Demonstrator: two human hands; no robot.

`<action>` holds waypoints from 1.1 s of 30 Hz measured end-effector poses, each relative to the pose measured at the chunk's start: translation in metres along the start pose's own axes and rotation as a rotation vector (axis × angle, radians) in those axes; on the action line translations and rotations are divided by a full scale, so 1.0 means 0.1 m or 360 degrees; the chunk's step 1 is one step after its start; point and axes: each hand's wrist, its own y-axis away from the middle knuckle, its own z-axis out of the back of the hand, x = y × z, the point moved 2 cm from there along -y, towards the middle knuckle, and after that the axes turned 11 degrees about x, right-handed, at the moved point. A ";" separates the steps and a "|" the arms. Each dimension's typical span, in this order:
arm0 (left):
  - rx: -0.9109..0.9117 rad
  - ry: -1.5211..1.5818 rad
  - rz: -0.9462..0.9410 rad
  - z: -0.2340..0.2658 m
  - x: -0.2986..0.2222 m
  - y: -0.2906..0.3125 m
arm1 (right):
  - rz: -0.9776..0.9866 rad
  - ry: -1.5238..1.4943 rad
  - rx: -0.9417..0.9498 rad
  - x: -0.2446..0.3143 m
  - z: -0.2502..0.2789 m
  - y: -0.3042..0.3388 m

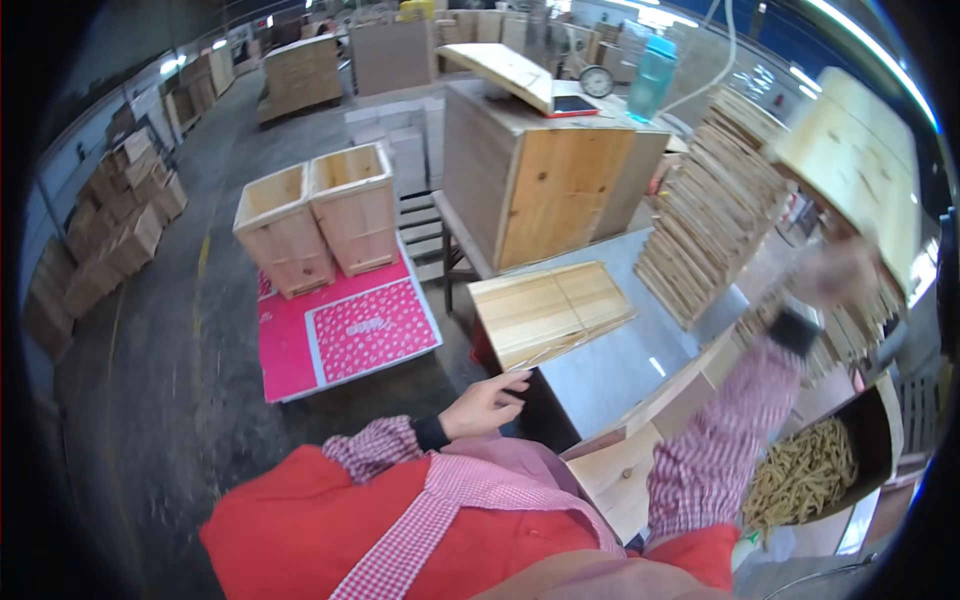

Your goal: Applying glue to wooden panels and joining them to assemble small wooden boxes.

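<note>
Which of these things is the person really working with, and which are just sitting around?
In use:
right hand, raised against a wooden panel
left hand, near the flat boards
slat stack
metal table

Lying about:
two open wooden boxes
pink mat
clock
blue bottle
bin of dowels

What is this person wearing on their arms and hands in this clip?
Both arms are in long sleeves of red-and-white checked cloth, each ending in a dark knitted cuff at the wrist. The left hand is bare, with no glove. The right hand is blurred, so I cannot tell if it is gloved. A red apron covers the front, with straps of the same checked cloth.
</note>
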 end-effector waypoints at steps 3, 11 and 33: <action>0.0198 -0.0120 -0.0227 -0.05 -0.02 -0.32 | 0.0097 -0.0432 -0.0208 -0.63 0.68 0.60; 0.0335 -0.0301 -0.0830 -0.49 -0.66 -1.65 | 0.0183 0.0477 0.0305 -1.82 2.32 2.46; 0.0745 -0.0990 0.0185 -1.33 -1.43 -3.10 | -0.1352 -0.1357 0.0745 -1.74 2.65 4.08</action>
